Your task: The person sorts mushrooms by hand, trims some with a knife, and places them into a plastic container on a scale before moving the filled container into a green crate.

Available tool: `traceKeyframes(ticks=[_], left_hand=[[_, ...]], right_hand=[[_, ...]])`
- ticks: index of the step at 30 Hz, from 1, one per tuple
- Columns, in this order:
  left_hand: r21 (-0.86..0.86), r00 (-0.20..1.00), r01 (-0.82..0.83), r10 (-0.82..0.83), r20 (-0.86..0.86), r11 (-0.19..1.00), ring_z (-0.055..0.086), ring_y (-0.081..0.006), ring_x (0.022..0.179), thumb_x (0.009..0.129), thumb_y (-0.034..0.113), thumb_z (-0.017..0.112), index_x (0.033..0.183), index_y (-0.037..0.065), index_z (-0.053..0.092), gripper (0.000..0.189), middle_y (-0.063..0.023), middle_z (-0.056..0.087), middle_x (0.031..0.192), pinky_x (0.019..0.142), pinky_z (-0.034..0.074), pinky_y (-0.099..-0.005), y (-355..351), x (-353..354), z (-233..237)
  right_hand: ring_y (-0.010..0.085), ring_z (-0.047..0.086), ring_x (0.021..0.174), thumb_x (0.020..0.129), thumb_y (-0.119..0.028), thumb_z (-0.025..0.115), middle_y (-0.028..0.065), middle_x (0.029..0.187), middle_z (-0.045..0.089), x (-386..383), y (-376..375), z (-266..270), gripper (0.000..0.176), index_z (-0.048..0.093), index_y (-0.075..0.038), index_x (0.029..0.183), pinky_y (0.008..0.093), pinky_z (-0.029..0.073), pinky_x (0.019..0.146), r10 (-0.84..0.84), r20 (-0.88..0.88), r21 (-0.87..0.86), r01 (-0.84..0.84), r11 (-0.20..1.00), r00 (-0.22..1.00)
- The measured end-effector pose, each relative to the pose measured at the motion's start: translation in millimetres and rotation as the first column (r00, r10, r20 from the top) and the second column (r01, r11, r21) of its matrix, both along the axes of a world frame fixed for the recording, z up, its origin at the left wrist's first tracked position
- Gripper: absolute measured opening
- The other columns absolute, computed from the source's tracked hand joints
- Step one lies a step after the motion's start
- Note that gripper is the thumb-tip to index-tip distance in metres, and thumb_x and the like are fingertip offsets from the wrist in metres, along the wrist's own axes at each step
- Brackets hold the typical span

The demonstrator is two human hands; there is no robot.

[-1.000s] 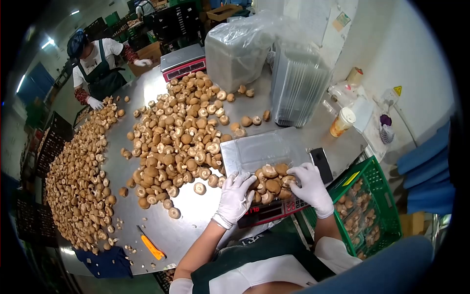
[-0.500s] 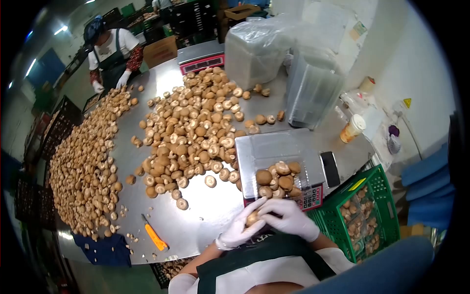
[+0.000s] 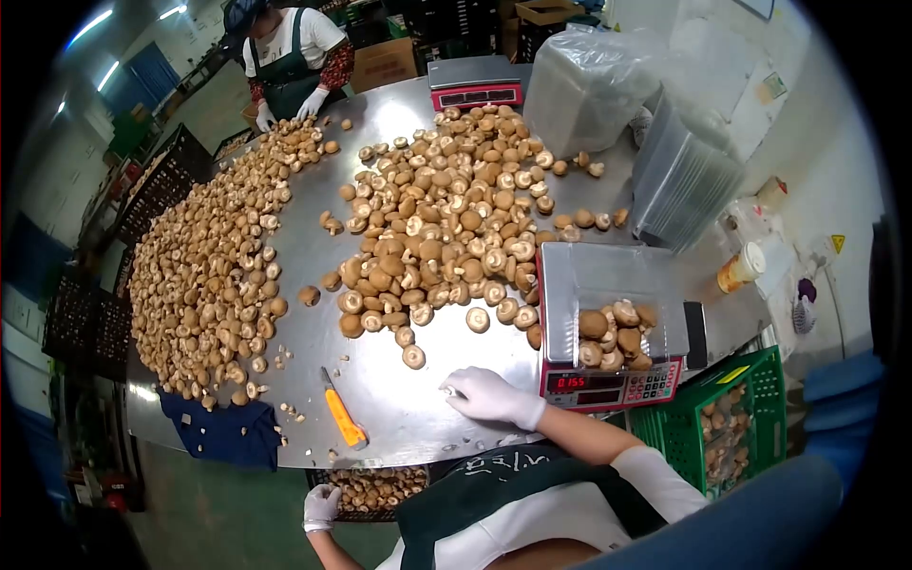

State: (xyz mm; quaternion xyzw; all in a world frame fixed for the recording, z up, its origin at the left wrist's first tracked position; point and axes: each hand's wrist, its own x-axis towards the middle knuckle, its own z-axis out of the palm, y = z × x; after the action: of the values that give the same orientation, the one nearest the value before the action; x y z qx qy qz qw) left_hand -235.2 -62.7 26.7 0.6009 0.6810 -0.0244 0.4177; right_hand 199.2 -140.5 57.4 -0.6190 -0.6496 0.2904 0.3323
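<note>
My right hand (image 3: 491,398), in a white glove, is over the steel table (image 3: 380,389). Its fingers are closed, with a small pale piece (image 3: 449,389), like a cut mushroom stem, at the tips. At the table's front edge, my gloved left hand (image 3: 321,505) is beside a dark crate of mushrooms (image 3: 380,489). Its fingers are curled, and I cannot make out what is in them. To the right of my right hand, a clear plastic tray (image 3: 622,285) holding several mushrooms (image 3: 616,334) rests on a red digital scale (image 3: 613,385).
Mushroom piles (image 3: 437,218) cover the middle and left. An orange knife (image 3: 344,418) lies near a dark blue cloth (image 3: 218,432). Stacked clear trays (image 3: 689,176), a cup (image 3: 741,268) and a green crate (image 3: 670,427) stand right. Across the table works another person (image 3: 290,57).
My hands have parted from the mushroom they held together. My left went down to the dark crate and my right moved left over the table. The view shifted; the scale display now shows.
</note>
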Motion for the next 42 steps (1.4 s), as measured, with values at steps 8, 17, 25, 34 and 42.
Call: traceKeyframes(ticks=[8,17,25,34,42], left_hand=[[0.627,0.973,0.204,-0.224,-0.048,0.752,0.051,-0.0361,0.103,0.074,0.019,0.070,0.110,0.000,0.056,0.043,-0.0202,0.054,0.108,0.090,0.042,-0.0411,12.1,41.8,11.6],[0.675,0.867,0.228,-0.462,0.188,0.702,0.043,-0.0405,0.117,0.076,0.014,0.066,0.117,0.002,0.052,0.045,-0.0241,0.045,0.122,0.100,0.035,-0.0441,23.3,144.5,37.7],[0.699,0.660,0.453,-0.735,0.155,0.554,0.046,-0.0392,0.114,0.077,0.014,0.066,0.116,0.002,0.054,0.043,-0.0242,0.045,0.123,0.097,0.039,-0.0427,6.3,252.9,53.8],[0.669,0.431,0.534,-0.847,0.311,0.517,0.045,-0.0408,0.115,0.077,0.017,0.066,0.118,0.002,0.052,0.046,-0.0258,0.042,0.127,0.097,0.039,-0.0420,-17.8,333.3,66.5],[0.811,0.814,0.425,-0.561,-0.150,0.401,0.043,-0.0424,0.117,0.077,0.020,0.065,0.122,0.008,0.051,0.049,-0.0276,0.042,0.126,0.100,0.035,-0.0462,62.8,330.1,-17.1]], right_hand=[[0.0337,0.056,0.086,0.079,-0.009,0.049,0.0179,0.107,0.052,-42.5,88.2,-64.8,0.019,0.061,-0.005,0.094,0.0438,0.048,0.075,-0.135,0.523,0.216,0.022,0.976,0.842],[0.0293,0.057,0.093,0.083,-0.009,0.055,0.0144,0.103,0.052,-37.3,-7.9,3.0,0.028,0.054,-0.004,0.111,0.0372,0.048,0.079,-0.069,-0.189,0.109,0.091,0.990,0.980],[0.0300,0.059,0.087,0.080,-0.021,0.064,0.0111,0.094,0.063,88.4,-156.2,109.7,0.030,0.059,-0.007,0.106,0.0389,0.045,0.079,-0.769,0.074,0.282,0.727,0.626,0.634],[0.0281,0.043,0.104,0.083,-0.019,0.057,0.0097,0.107,0.052,124.6,-203.3,92.1,0.045,0.050,-0.011,0.127,0.0417,0.032,0.091,-0.695,0.602,0.205,0.766,0.610,0.392],[0.0254,0.050,0.094,0.073,-0.018,0.066,0.0032,0.091,0.058,129.6,-200.1,99.7,0.027,0.063,-0.013,0.100,0.0392,0.035,0.088,-0.771,0.449,0.412,0.661,0.627,0.451]])
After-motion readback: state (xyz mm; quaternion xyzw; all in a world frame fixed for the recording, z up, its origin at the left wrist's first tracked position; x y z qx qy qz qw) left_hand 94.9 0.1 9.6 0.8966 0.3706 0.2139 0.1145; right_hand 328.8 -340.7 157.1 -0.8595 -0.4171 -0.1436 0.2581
